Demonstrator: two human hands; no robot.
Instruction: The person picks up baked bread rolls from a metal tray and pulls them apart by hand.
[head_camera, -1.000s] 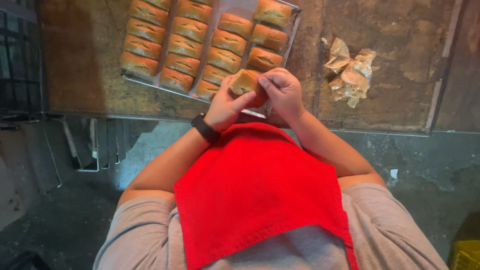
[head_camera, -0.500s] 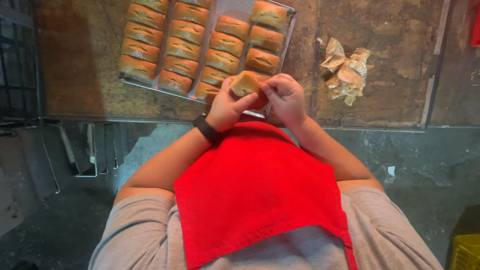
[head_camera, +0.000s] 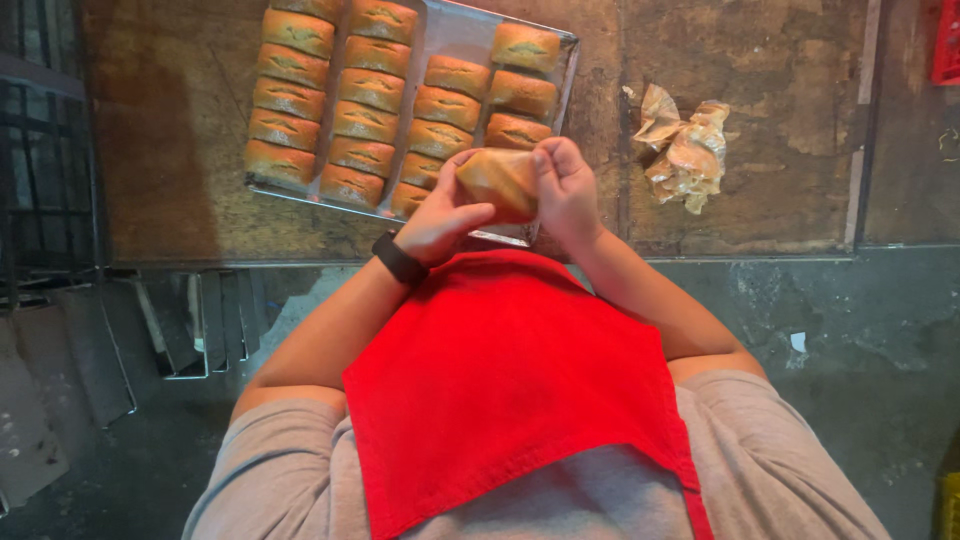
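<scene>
Both hands raised over tray (head_camera: 455, 30); left hand (head_camera: 440, 215), right hand (head_camera: 567, 190) fingers grasping bun (head_camera: 497, 180)

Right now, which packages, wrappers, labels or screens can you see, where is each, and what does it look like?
Wrapped bun: held in both the left hand and right hand, oblong, golden brown under a clear, shiny wrapper.
Crumpled wrappers: on the table right of the metal tray, a loose clear, tan-tinted heap.
Red crate: top right edge, only partly in view.
No labels, signs or screens in view.
</scene>
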